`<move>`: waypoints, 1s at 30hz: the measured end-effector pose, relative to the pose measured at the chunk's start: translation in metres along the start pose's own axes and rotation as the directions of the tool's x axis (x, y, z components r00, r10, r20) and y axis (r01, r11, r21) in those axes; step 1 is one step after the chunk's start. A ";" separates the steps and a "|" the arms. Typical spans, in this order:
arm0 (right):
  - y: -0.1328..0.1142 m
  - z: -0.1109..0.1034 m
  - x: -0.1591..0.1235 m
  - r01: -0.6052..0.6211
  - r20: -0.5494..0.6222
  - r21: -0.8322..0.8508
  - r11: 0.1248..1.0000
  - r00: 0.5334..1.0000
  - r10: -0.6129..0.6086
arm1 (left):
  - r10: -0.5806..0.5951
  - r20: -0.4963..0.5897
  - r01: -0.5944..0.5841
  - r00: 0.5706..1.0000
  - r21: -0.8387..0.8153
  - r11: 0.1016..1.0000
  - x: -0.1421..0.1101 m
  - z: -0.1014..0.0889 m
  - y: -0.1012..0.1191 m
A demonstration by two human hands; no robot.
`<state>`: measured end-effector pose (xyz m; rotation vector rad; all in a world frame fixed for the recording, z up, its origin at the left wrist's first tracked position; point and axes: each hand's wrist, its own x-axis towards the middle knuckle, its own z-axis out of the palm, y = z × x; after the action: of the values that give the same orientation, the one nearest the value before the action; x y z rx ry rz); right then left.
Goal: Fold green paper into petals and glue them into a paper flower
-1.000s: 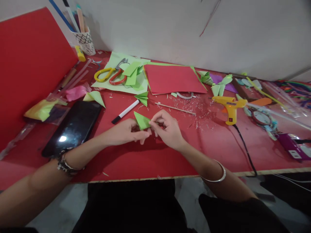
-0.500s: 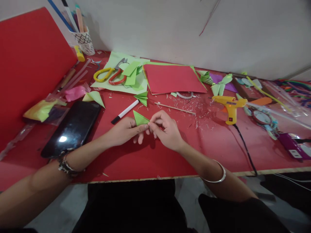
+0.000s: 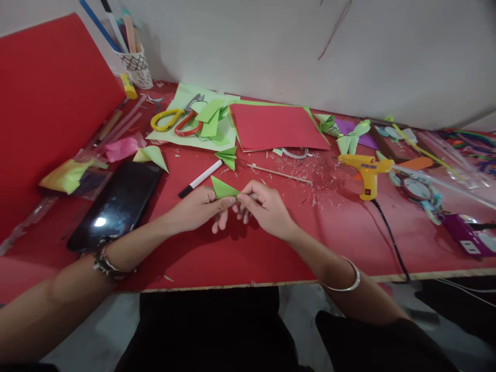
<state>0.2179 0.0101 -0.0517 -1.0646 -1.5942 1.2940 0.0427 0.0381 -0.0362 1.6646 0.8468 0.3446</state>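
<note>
Far left, a packet with yellow contents (image 3: 65, 178) lies beside a black phone (image 3: 116, 201), with a pale green folded piece (image 3: 149, 156) at the phone's upper end. Scissors (image 3: 188, 107) rest open on a light green sheet (image 3: 182, 93).

The left hand (image 3: 194, 209) grips a green paper piece (image 3: 223, 189) between thumb and fingers, above the red tabletop (image 3: 248, 258). Loose green strips (image 3: 210, 113) lie beside the scissors; these appear flat, so their folding seems still to be done. A white marker (image 3: 205, 173) lies just beyond the left hand, its far end next to a pleated green piece (image 3: 228, 156), whose folds look complete. The held piece comes to a raised point at its upper left. Its shaping appears partly done — creasing at the pinched edge seems unfinished, though the fingers hide the inner folds.

The right hand (image 3: 267, 206) pinches the right end of the same piece; the hands are together, fingertips meeting at the paper. Beyond are red sheets (image 3: 279, 126) and a thin stick (image 3: 279, 173). Farther right, green shaped pieces (image 3: 349, 138) look already formed — a yellow glue gun (image 3: 368, 170) stands nearby, untouched.
</note>
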 end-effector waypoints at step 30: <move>-0.001 -0.006 0.000 0.098 0.089 -0.289 0.952 0.993 -0.075 | -0.048 0.024 0.049 0.999 -0.060 0.997 -0.001 -0.001 0.002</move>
<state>0.2238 0.0122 -0.0498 -1.1188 -1.9130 1.0726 0.0415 0.0379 -0.0339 1.5861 0.8504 0.3143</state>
